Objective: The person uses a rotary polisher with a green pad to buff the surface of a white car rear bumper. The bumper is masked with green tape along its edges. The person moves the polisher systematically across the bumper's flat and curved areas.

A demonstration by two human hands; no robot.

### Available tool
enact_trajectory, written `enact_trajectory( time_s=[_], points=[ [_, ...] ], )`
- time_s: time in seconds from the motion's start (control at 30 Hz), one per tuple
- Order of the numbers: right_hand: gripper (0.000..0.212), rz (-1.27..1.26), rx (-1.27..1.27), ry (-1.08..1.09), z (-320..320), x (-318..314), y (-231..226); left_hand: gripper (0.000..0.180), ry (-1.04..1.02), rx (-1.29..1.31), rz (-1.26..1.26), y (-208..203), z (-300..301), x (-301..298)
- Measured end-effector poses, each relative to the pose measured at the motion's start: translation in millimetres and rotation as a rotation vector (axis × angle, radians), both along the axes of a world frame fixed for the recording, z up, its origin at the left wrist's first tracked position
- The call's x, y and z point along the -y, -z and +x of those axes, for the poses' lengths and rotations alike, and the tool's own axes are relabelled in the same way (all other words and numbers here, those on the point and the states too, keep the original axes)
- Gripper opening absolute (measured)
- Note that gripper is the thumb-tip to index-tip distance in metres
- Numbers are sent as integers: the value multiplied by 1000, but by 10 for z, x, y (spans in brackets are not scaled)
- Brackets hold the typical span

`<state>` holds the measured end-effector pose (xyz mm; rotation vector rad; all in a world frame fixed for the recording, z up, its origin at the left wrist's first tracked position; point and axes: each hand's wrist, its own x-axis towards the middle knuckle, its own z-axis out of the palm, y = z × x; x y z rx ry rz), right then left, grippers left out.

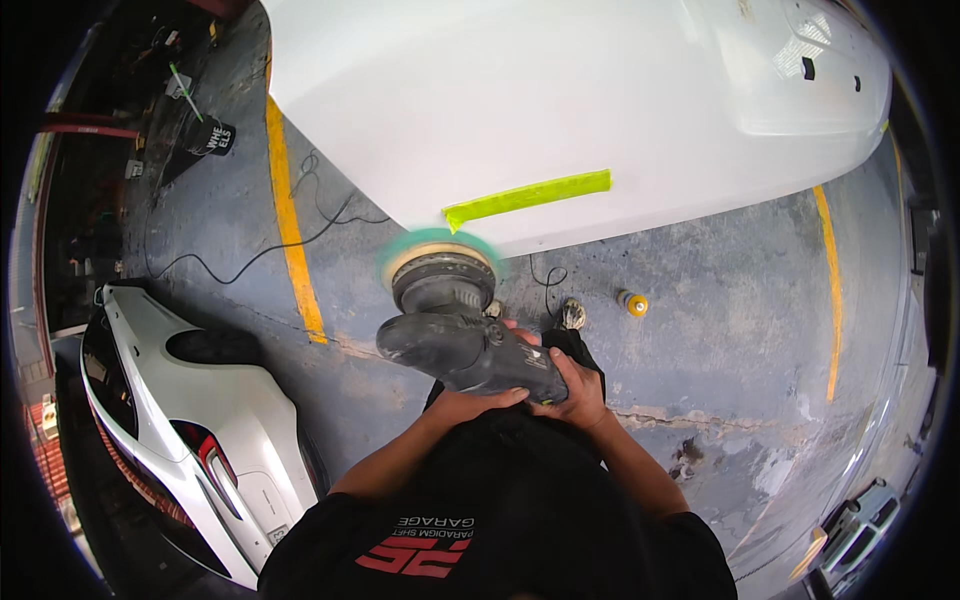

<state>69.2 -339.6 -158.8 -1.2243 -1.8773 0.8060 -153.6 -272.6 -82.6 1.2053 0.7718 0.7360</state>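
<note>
Both my hands hold a dark grey power polisher [455, 352] in front of my torso. My left hand [478, 402] closes around the underside of its body, with the thumb laid along it. My right hand [578, 388] wraps the rear end, its fingers partly hidden behind the tool. At the far end, the green-edged round pad [402, 250] looks blurred, as if spinning. This pad overlaps the lower edge of a white car panel [520, 110]; whether it touches cannot be made out. A strip of bright yellow-green tape [530, 198] is stuck on the panel just beyond the pad.
A yellow bottle [634, 304] stands on the grey floor right of my feet. Black cable [240, 272] trails across the floor at left. A white car [225, 420] is at lower left, a black bucket [212, 137] at upper left. Yellow lines [290, 220] mark the floor.
</note>
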Motion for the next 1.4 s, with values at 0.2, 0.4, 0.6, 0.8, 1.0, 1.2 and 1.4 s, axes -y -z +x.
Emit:
enact_trajectory(
  time_s=[0.2, 0.4, 0.6, 0.8, 1.0, 1.2, 1.4],
  points=[
    [97, 10, -17, 18, 208, 34, 126, 81, 6, -86, 54, 18, 233, 16],
    [107, -31, -51, 85, 1034, -14, 390, 80, 19, -125, 101, 634, 1144, 82],
    [96, -477, -429, 222, 1808, -72, 856, 78, -158, 144, -142, 353, 2005, -284],
    [106, -388, -276, 130, 1744, -61, 882, 79, -151, 78, -123, 376, 1767, -209],
    [109, -223, -102, 74, 1308, -132, 800, 78, -266, -23, -92, 513, 1393, -72],
    [110, -163, -103, 43, 922, -205, 771, 69, -94, -193, -81, 912, 945, 83],
    [111, -151, -44, -42, 645, -221, 878, 81, -169, -11, 143, 670, 660, -52]
  ],
)
